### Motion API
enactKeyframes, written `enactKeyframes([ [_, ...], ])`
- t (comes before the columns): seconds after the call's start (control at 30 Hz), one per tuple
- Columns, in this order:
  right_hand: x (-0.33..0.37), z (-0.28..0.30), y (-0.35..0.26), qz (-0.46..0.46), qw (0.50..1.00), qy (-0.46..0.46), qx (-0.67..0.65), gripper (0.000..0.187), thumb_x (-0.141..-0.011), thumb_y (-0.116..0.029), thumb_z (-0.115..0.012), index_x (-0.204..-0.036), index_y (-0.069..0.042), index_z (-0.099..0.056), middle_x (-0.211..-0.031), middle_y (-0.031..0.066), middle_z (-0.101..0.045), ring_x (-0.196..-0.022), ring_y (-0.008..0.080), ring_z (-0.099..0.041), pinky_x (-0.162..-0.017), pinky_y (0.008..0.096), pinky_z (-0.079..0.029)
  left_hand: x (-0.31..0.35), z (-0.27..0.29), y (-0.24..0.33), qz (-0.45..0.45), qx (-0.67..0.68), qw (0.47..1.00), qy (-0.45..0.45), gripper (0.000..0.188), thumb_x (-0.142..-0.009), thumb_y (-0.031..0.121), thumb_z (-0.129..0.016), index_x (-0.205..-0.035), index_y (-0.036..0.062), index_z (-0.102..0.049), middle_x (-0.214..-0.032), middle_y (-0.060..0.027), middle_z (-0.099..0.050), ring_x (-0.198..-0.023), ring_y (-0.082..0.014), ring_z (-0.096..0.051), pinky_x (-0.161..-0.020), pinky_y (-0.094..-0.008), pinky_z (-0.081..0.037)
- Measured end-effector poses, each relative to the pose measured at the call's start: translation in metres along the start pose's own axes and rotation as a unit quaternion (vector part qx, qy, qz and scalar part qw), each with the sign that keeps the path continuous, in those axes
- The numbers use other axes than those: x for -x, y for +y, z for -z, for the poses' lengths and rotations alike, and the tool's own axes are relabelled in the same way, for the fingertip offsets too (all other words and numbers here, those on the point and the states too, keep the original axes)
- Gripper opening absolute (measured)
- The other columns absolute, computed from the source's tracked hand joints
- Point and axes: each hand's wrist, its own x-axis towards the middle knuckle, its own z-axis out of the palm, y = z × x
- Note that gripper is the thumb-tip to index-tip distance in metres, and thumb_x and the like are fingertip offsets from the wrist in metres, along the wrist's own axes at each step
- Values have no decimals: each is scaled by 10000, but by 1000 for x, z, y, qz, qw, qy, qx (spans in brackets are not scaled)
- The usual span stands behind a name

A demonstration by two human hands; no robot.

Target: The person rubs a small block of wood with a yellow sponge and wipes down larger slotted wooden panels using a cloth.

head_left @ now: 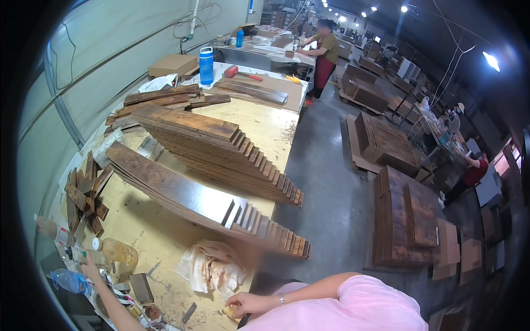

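My left hand (90, 268) reaches to the bottles at the table's left edge. Its fingers are around a clear plastic bottle (74, 253), partly hidden by the hand. Beside it stand a jar of yellowish liquid (120, 251) with a pale cap and a bluish clear bottle (69, 281). My right hand (247, 304) is low by the table's near edge, closed on a small yellowish pad (232, 313), whose exact kind I cannot make out. A crumpled whitish cloth (211, 268) with brown stains lies just beyond it.
Two stepped stacks of brown wooden boards, the nearer (176, 187) and the farther (190, 124), lie across the table. Short wood offcuts (85, 193) are heaped at left. A blue bottle (206, 66) and red mallet (232, 71) stand farther back. A person (327, 49) works beyond.
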Motion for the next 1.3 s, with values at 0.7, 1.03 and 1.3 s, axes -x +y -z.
enactKeyframes([
  [0.7,-18,-34,-27,-86,994,-60,5,462,-875,27,-657,-1327,46,-559,-1092,59,-667,-965,122,-639,-872,279,-537,401,200,191,28,-180,965,-188,449,-810,320,-738,-1093,-10,-625,-919,-229,-708,-869,-359,-702,-785,-430,-535],
  [1.03,-35,-41,-34,-111,990,-88,-27,421,-840,17,-726,-1249,32,-627,-999,-4,-642,-905,77,-609,-819,236,-511,488,201,151,192,-380,826,-369,523,-773,402,-702,-1080,-15,-632,-861,-264,-701,-857,-437,-687,-791,-500,-540],
  [1.3,-39,-39,-33,-111,988,-104,-15,426,-876,8,-702,-1287,35,-595,-1076,58,-681,-966,129,-649,-869,269,-533,485,211,146,197,-416,816,-351,489,-771,376,-701,-1041,-27,-631,-835,-247,-708,-841,-425,-696,-785,-500,-545],
])
